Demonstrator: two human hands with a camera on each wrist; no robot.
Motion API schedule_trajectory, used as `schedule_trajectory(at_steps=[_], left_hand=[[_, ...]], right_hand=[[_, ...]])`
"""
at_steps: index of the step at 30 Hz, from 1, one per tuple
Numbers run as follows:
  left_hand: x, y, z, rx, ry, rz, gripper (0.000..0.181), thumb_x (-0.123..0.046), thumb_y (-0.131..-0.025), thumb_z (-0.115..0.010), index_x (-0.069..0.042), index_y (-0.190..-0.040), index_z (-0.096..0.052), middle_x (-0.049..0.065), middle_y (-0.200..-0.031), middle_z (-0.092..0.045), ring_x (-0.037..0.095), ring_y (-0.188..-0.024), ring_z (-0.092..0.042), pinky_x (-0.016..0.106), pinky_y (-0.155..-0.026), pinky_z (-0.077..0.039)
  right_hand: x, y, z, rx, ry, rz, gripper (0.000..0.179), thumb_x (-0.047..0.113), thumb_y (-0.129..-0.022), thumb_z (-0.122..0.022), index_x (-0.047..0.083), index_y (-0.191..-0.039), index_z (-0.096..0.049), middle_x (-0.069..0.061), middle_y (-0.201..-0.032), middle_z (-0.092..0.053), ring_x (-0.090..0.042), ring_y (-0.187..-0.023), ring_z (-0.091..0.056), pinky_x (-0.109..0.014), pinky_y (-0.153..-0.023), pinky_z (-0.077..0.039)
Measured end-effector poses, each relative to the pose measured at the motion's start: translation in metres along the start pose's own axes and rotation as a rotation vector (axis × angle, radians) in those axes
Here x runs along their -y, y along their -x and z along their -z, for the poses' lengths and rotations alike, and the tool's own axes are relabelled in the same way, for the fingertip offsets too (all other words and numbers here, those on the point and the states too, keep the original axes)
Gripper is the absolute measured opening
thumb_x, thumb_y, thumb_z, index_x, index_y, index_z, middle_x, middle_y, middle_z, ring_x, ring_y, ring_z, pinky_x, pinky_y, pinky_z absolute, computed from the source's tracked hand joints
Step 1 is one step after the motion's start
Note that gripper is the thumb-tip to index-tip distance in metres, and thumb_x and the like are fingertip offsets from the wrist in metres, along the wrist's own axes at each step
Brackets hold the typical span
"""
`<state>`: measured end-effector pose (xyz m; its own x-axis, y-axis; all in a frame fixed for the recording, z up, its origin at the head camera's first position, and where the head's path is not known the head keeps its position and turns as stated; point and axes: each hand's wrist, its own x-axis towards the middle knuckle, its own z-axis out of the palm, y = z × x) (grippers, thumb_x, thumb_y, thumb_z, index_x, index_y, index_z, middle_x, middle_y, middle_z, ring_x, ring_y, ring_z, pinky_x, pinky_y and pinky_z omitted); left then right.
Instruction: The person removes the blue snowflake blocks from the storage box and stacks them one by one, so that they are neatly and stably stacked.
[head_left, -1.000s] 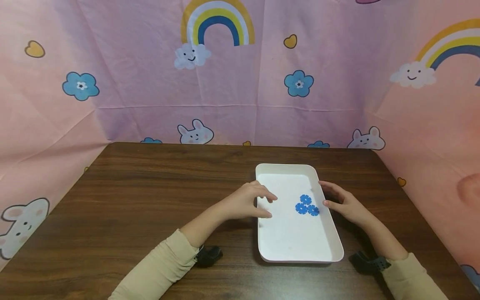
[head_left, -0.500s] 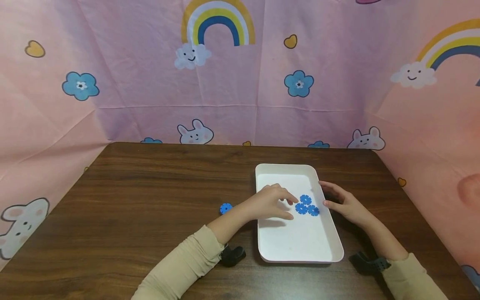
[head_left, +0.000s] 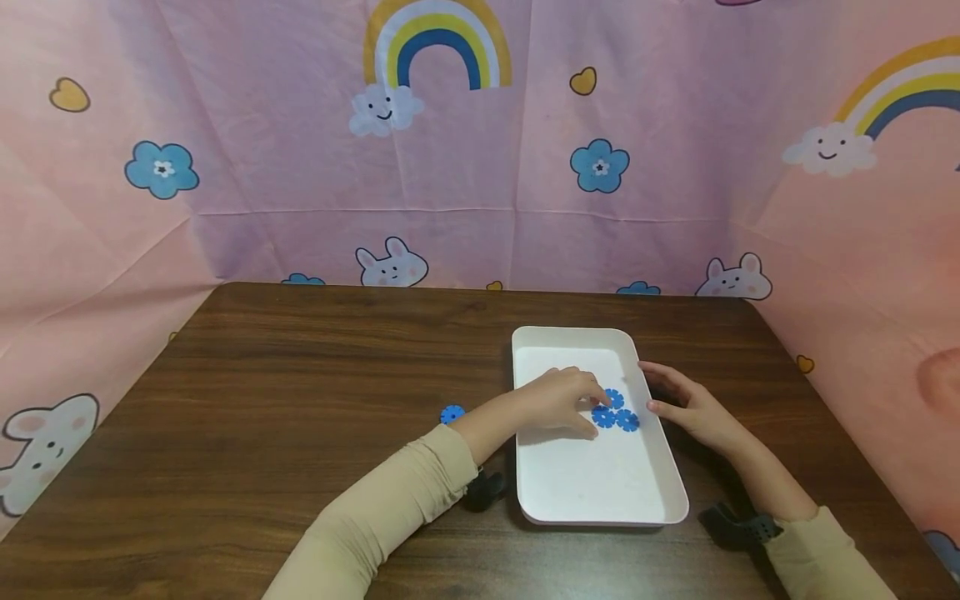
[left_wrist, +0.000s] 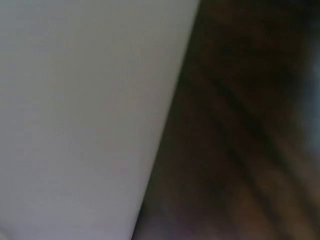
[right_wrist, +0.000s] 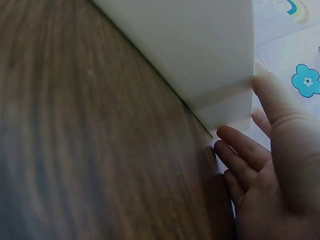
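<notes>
Three blue notched plastic discs (head_left: pixel 627 420) lie grouped in the right half of a white tray (head_left: pixel 592 492). My left hand (head_left: pixel 557 400) reaches over the tray's left rim, thumb and fingers spread apart, with the index fingertip right at the discs and partly overlapping them. Against the tray's outer right wall rests my right hand (head_left: pixel 690 408), thumb and fingers loosely extended. In the right wrist view, its thumb (right_wrist: pixel 275 95) touches the wall and the fingers lie low by the tray's bottom edge. The left wrist view holds only the blurred tray wall (left_wrist: pixel 85 120) and dark wood.
Another blue disc (head_left: pixel 452 414) sits on the brown wooden table (head_left: pixel 300 375), left of the tray and partly behind the left forearm. Dark wrist straps (head_left: pixel 738 527) show on both arms. A printed pink cloth (head_left: pixel 465 167) hangs around the table's back and sides.
My left hand has moved right from the tray's left rim to the discs, and its forearm now partly covers the disc on the table. The right hand and the tray stay put.
</notes>
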<state>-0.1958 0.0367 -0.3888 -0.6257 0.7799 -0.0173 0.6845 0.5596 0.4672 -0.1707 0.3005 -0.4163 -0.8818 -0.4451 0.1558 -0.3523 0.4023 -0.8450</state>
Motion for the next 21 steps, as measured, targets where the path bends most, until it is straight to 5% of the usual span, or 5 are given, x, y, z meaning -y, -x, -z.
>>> schedule_trajectory(at_steps=[21], left_hand=[[0.002, -0.017, -0.004, 0.065, -0.043, -0.014, 0.035, -0.037, -0.079, -0.078, -0.025, -0.111, -0.071, -0.013, -0.098, -0.058, 0.005, -0.095, -0.047, 0.026, -0.084, -0.037]], right_hand=[[0.002, 0.000, 0.000, 0.001, 0.004, -0.011, 0.058, 0.008, -0.093, -0.061, 0.001, -0.144, -0.034, -0.027, -0.142, -0.038, -0.049, -0.126, -0.039, -0.062, -0.093, -0.036]])
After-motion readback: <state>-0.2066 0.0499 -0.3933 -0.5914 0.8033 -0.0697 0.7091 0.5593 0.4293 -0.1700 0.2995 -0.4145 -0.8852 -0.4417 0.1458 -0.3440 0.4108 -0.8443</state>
